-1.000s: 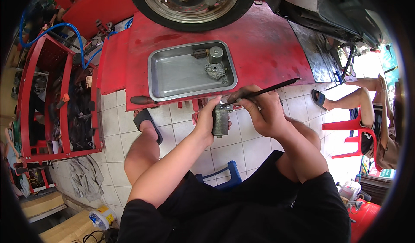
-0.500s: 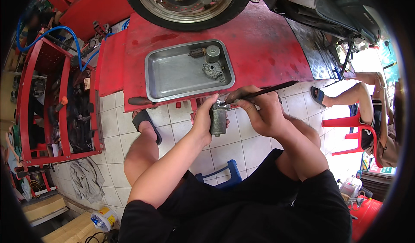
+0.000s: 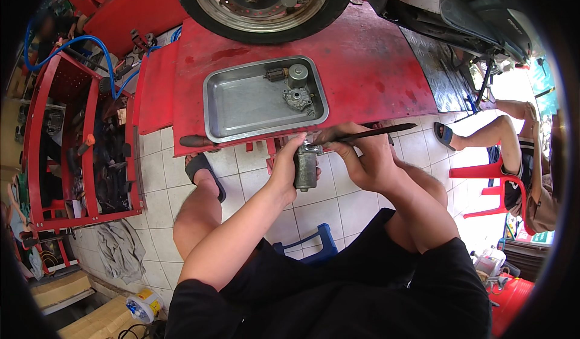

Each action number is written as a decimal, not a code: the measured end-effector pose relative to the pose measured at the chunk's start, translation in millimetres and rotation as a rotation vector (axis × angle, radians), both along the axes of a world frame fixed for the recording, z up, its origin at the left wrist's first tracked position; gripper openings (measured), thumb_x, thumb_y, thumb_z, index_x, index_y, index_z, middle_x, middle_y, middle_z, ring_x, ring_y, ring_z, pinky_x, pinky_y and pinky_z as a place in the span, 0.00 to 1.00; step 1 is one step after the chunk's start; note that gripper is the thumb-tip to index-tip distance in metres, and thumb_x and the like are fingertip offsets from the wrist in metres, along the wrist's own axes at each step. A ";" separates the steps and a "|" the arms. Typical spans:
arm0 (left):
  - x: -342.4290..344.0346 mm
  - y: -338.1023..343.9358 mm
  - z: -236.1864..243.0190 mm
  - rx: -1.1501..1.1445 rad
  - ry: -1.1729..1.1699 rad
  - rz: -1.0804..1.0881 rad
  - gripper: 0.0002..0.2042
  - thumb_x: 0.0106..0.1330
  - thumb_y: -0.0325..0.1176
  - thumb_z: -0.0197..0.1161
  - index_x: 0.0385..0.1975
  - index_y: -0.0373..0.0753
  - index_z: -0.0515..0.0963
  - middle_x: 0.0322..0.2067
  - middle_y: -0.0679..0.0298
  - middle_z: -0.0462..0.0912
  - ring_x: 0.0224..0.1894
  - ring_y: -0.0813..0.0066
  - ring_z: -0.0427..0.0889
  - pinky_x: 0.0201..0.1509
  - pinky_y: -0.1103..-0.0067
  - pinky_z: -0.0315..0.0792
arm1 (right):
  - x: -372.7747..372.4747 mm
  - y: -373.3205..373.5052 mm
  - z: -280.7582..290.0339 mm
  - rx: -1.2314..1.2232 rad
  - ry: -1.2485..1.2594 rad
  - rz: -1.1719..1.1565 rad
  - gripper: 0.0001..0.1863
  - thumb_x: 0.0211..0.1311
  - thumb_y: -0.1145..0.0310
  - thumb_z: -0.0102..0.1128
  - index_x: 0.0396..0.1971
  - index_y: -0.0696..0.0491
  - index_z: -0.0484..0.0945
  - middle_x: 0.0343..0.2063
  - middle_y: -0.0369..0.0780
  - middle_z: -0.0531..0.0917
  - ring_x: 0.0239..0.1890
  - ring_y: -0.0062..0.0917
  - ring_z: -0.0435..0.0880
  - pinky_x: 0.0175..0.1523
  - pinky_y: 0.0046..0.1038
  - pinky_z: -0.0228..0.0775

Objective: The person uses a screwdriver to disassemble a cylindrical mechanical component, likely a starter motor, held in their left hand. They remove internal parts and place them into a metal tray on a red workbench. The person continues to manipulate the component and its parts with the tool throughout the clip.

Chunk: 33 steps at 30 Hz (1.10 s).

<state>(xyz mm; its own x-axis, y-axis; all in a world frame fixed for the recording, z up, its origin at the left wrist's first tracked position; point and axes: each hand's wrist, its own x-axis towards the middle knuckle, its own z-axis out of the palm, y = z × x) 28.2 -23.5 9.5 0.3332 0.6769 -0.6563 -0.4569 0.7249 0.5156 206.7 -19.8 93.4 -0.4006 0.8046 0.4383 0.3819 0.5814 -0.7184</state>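
Observation:
Just below the tray's near edge, my left hand [image 3: 287, 165] is wrapped round a grey cylindrical starter motor [image 3: 307, 171], its rounded end pointing down toward me. Closed on a long, slim dark tool [image 3: 383, 131], my right hand [image 3: 370, 158] keeps it at the motor's top end. The tool's outer end sticks out to the right; its working tip is hidden by my fingers, so its kind is unclear. Beyond my hands, a shallow metal tray [image 3: 232, 136] holds a copper-brown armature [image 3: 277, 74], a round metal can [image 3: 298, 75] and a cast metal housing [image 3: 297, 99].
The tray stands on a red lift table [image 3: 368, 67] under a motorcycle wheel [image 3: 266, 36]. A dark handle [image 3: 196, 141] lies at the table's near edge. Left is a red tool rack [image 3: 90, 158]; a blue stool [image 3: 326, 242] is below me. At right a person sits on a red chair [image 3: 483, 170].
The dark tool's outer end has dipped and swung slightly toward me as my right hand turned. My left hand and the starter motor stay nearly in place.

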 end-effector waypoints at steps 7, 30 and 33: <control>3.5 -3.8 -0.4 -0.015 0.048 -0.013 0.22 0.65 0.56 0.59 0.36 0.40 0.76 0.25 0.60 0.79 0.25 0.65 0.82 0.31 0.71 0.79 | -2.0 0.8 -0.2 0.038 0.000 -0.082 0.07 0.58 0.76 0.68 0.35 0.60 0.80 0.26 0.42 0.86 0.29 0.34 0.88 0.34 0.31 0.79; 2.8 2.0 -3.3 -0.049 0.076 -0.056 0.22 0.65 0.55 0.59 0.37 0.38 0.76 0.24 0.60 0.80 0.25 0.66 0.82 0.31 0.72 0.79 | 8.4 2.8 13.6 -0.215 0.361 0.048 0.11 0.62 0.86 0.56 0.43 0.62 0.78 0.33 0.43 0.88 0.41 0.31 0.89 0.49 0.30 0.79; 2.8 0.0 -6.2 -0.017 0.153 -0.070 0.21 0.65 0.54 0.59 0.37 0.39 0.76 0.24 0.60 0.80 0.25 0.66 0.82 0.30 0.72 0.79 | 16.0 6.3 11.0 -0.238 0.336 0.060 0.11 0.59 0.87 0.58 0.42 0.61 0.80 0.32 0.42 0.88 0.38 0.29 0.89 0.46 0.28 0.80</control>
<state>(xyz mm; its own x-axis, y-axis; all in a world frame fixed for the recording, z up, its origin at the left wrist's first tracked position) 31.0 -23.6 3.3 0.2750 0.6440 -0.7139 -0.3221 0.7613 0.5627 222.7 -13.5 104.4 -0.3166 0.8787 0.3571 0.0740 0.3982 -0.9143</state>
